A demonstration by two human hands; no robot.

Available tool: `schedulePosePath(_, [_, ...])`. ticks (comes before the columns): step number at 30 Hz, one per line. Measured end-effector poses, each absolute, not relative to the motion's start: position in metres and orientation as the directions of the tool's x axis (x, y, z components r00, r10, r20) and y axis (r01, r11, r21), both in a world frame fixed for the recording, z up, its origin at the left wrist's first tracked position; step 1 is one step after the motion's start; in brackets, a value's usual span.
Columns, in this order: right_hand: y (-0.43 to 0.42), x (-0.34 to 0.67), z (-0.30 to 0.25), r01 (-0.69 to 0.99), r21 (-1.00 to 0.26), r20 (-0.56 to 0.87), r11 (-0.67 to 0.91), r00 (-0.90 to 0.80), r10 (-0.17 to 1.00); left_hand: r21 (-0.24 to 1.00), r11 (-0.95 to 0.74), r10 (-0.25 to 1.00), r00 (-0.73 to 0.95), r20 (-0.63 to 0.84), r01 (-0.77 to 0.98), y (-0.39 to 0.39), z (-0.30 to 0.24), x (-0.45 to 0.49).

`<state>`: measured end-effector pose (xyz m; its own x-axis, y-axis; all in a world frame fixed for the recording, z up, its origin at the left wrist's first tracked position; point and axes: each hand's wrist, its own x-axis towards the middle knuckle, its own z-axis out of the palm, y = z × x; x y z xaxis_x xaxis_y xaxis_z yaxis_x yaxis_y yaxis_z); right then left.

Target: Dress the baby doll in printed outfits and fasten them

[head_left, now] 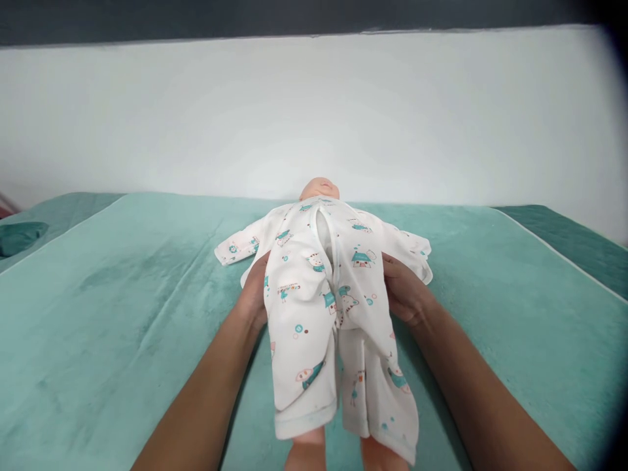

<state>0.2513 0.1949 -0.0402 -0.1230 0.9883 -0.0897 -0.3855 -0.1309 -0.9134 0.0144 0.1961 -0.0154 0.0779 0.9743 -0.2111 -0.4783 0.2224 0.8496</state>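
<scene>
A baby doll (321, 188) lies on its back, its head toward the wall and its bare feet toward me. It wears a white printed long-sleeved top (245, 239) and white trousers (299, 314) with teal house and animal prints. A lengthwise opening shows at the front of the trousers. My left hand (254, 291) is closed at the left hip side of the trousers, and my right hand (405, 288) grips the opposite side. Most fingertips are hidden behind the cloth and the doll's body.
A teal padded cover (122, 327) spreads under the doll, with darker teal side sections (579, 242). Behind it rises a white wall (314, 111) with a dark band (294, 19) along the top. A dark teal item (22, 239) lies at the far left.
</scene>
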Motion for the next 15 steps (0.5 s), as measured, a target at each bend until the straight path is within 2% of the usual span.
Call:
schedulePosePath(3, [0.194, 0.252, -0.037, -0.473, -0.858, -0.133, -0.199, -0.169, 0.977, 0.836, 0.271, 0.962, 0.123, -0.242, -0.478, 0.194, -0.011, 0.015])
schedulePosePath(7, [0.191, 0.249, -0.03, -0.506, -0.824, -0.174, -0.255, -0.203, 0.964, 0.818, 0.312, 0.948, 0.212, -0.236, -0.483, 0.199, -0.014, 0.015])
schedulePosePath(15, [0.187, 0.24, -0.02, -0.593, -0.751, -0.227, -0.29, -0.181, 0.957, 0.792, 0.346, 0.936, 0.243, -0.255, -0.503, 0.203, -0.02, 0.016])
